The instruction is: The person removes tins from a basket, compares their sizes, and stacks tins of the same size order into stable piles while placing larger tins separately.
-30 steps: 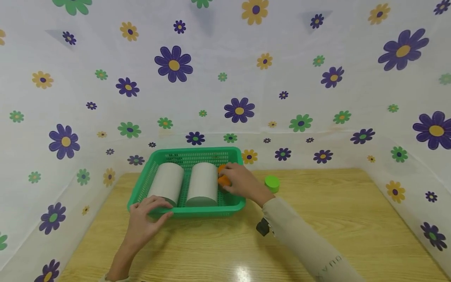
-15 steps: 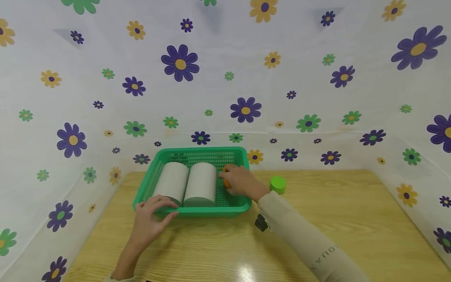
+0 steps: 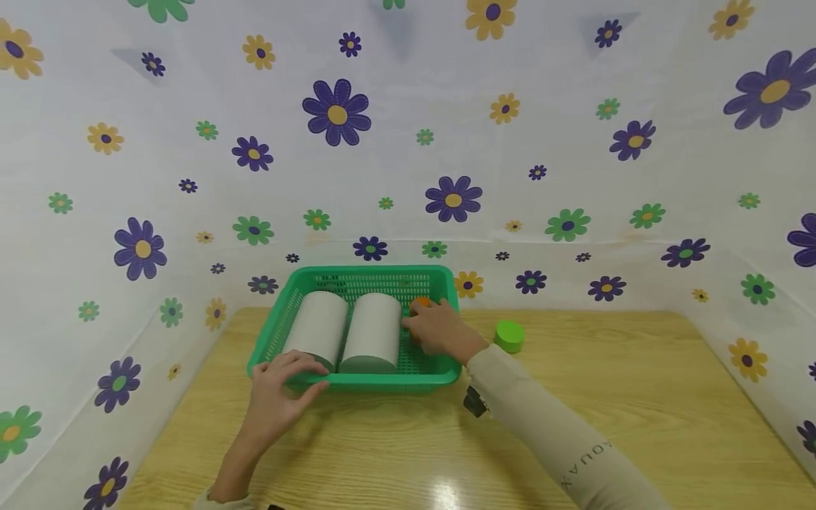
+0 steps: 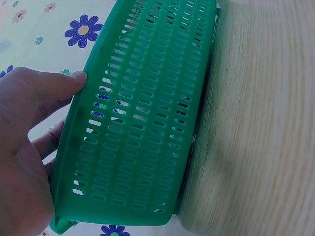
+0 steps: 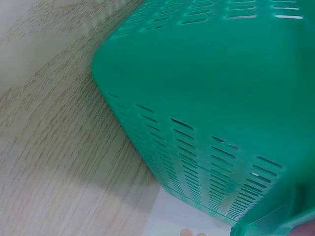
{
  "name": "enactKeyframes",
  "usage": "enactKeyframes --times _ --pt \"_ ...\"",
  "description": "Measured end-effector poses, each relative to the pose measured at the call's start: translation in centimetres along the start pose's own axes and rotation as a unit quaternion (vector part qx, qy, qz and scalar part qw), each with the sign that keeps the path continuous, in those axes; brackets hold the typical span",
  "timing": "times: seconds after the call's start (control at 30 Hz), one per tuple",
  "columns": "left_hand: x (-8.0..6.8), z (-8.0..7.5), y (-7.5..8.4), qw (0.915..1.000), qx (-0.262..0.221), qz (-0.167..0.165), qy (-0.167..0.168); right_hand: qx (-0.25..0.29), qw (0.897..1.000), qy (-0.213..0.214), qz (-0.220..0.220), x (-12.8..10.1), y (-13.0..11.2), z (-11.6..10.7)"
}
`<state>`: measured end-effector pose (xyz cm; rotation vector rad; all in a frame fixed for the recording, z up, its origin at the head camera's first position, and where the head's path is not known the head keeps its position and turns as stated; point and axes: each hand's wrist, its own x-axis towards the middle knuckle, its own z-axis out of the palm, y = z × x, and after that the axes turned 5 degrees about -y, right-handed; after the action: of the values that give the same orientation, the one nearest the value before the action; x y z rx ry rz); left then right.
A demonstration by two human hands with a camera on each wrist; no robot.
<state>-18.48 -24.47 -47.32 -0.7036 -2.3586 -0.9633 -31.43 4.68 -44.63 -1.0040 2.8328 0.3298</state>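
Observation:
A green plastic basket (image 3: 382,380) with slotted walls stands on the wooden table. Two white cylinders (image 3: 372,326) lie side by side inside it. My left hand (image 3: 277,389) grips the near rim at the left, thumb (image 4: 61,86) on the outer side and fingers over the edge. Reaching into the right end of the basket, my right hand (image 3: 440,329) has its fingers curled over an orange object (image 3: 421,302). Most of that object is hidden under the hand, so I cannot tell its kind. The basket's outer wall (image 5: 197,73) fills much of the right wrist view.
A short bright green round piece (image 3: 509,336), like a lid, sits on the table (image 3: 605,397) right of the basket. Behind and at both sides rises a white flower-patterned sheet (image 3: 408,92).
The right-hand white cylinder has shifted left, toward the other one. Less of the orange object shows under my right hand. The whole head view has shifted slightly; my left hand stays on the rim.

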Motion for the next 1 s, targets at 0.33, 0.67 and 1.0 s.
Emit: enactKeyframes --times 0.33,0.67,1.0 --pt "0.0 0.1 -0.2 1.0 0.0 -0.008 0.0 0.063 0.997 0.037 -0.011 -0.3 0.3 -0.1" --pt "0.1 -0.2 -0.1 1.0 0.005 -0.006 -0.004 0.165 0.974 0.132 -0.084 -2.0 0.8 -0.9" --pt "0.0 -0.3 -0.2 1.0 -0.001 0.0 -0.001 0.277 0.943 0.161 -0.088 -3.5 0.9 -1.1"
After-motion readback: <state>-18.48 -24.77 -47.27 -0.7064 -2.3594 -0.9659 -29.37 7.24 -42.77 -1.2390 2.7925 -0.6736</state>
